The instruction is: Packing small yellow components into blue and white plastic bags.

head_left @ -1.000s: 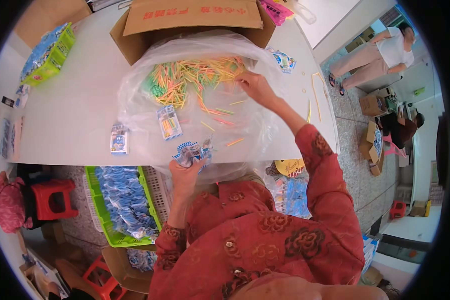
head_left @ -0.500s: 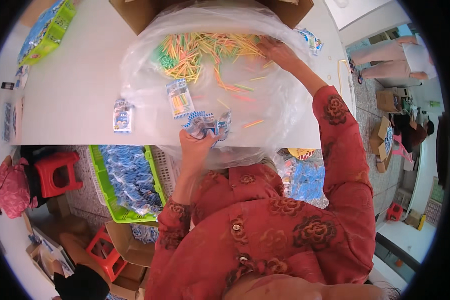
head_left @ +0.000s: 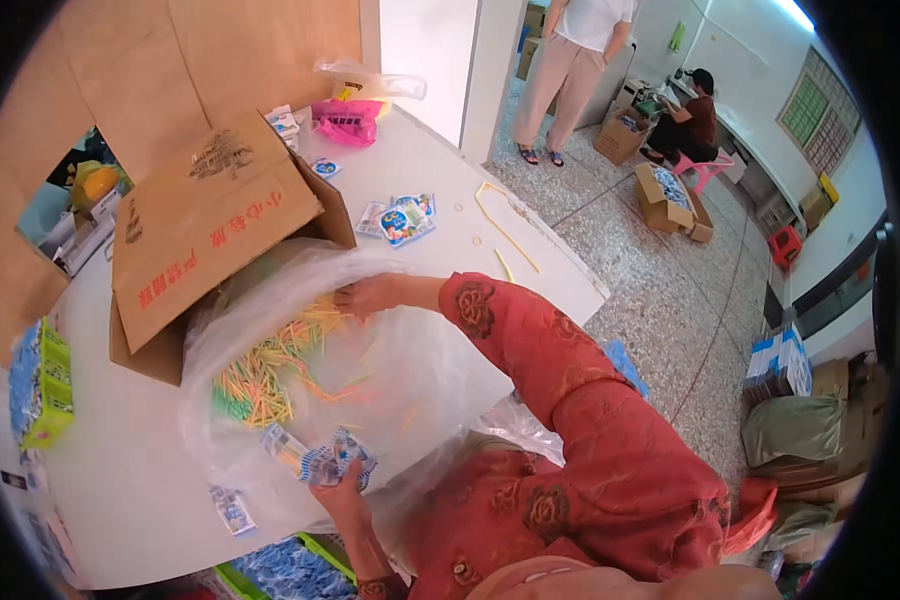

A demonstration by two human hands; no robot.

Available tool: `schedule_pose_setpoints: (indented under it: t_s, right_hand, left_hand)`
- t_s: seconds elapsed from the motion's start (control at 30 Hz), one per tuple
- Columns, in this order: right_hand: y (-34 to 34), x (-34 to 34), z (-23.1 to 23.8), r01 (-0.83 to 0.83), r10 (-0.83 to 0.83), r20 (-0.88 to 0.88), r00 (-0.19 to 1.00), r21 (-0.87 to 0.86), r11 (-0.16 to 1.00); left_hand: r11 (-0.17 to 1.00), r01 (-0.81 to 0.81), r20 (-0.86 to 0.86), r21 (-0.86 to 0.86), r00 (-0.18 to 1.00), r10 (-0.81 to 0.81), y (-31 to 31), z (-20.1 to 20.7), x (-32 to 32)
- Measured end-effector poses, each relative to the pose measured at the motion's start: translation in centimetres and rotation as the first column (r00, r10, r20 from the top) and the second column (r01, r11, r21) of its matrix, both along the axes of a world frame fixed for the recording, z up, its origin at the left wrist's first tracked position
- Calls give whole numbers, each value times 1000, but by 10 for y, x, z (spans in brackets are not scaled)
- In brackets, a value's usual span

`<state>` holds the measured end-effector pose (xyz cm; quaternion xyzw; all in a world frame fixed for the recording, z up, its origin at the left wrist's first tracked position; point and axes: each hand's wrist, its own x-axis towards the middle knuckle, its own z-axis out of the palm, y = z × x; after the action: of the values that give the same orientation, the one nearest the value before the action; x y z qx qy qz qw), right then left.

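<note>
Red print is clear on the box; smaller print blurs elsewhere.
Two groups of large red Chinese characters stand on the upper panel of the cardboard box at the far left of the table, beside dark printed artwork. Dark lettering, too small to read, crosses the pink plastic bag on the far side. Right of the box, the blue-and-white sachets carry large rounded lettering and finer, illegible print. On the near side, the flat sachet and the crinkled packet in the left hand also bear blue print, too blurred to read.
</note>
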<state>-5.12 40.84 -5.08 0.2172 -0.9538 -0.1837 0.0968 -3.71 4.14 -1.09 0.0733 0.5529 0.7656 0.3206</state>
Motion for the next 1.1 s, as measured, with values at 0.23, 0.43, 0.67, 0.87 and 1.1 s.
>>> schedule_pose_setpoints:
  t_s: [0.23, 0.43, 0.67, 0.87, 1.1]
  right_hand:
    - [0, -13, 3, 58, -57, -13, 998, 114, 992]
    - [2, -15, 4, 51, -46, 72, 996, -63, 997]
    - [7, -26, -11, 289, -231, 175, 957, -509, 811]
    - [-30, -4, 39, 497, -491, 292, 821, -787, 365]
    - [-89, 33, 13, 173, -370, 56, 927, -941, 291]
  left_hand:
    - [999, -31, -66, 18, 997, 32, -2, 8, -6]
    - [999, 7, -52, 41, 999, -5, -5, 4, -6]
    - [1000, -28, -50, 10, 998, 28, 1, 16, -2]
    - [999, -29, -55, 33, 998, 31, -7, 9, -5]
    - [994, -58, -2, 91, 998, 58, -6, 5, -1]
